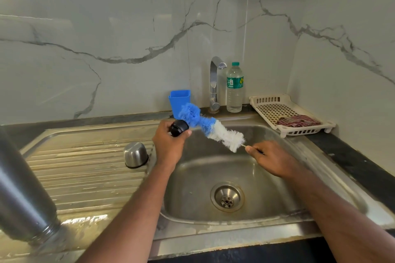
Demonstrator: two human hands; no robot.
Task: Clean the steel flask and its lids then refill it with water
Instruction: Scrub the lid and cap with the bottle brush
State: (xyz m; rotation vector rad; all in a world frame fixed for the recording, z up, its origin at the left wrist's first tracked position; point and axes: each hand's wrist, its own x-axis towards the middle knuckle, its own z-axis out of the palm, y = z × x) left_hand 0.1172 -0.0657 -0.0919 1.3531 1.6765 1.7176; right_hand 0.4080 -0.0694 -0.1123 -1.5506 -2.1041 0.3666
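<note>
My left hand [167, 147] grips a small black inner lid [179, 127] above the left rim of the sink basin [267, 179]. My right hand [271, 159] holds the thin handle of a blue and white bottle brush [210, 129]; the brush's blue tip touches the black lid. The steel flask [23, 186] stands upside down at the near left on the drainboard, mouth down. A steel cup lid [136, 154] sits inverted on the drainboard [85, 168] beside the basin.
A curved tap [214, 83] stands behind the basin, with a plastic water bottle [234, 87] to its right and a blue plastic holder [179, 102] to its left. A white slatted tray [288, 113] with a striped cloth [298, 120] lies at the right. The drain [227, 197] is open.
</note>
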